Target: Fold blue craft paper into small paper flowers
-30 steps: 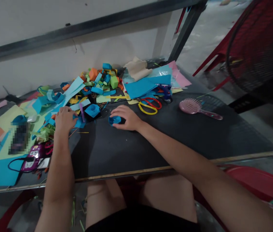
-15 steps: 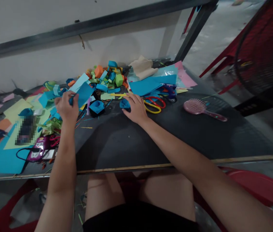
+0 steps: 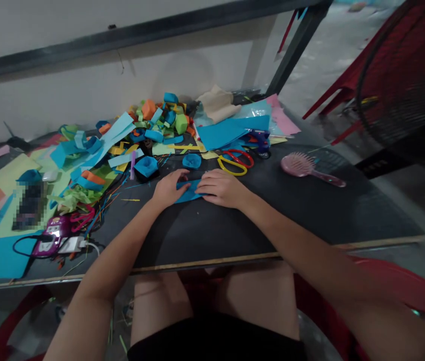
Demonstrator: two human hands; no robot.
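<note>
A flat blue paper strip lies on the black table between both hands. My left hand presses its left end with curled fingers. From the right, my right hand covers the other end, fingers bent down on the paper. Just beyond them sit two folded blue paper pieces, one near my right hand and one further left.
A heap of coloured paper scraps fills the back of the table. Red and yellow scissors and a pink hairbrush lie to the right. A purple device with a cable sits near the front left edge.
My left hand brought a blue paper from the scrap heap to the table middle. My right hand left a folded blue piece further back and came to the paper.
</note>
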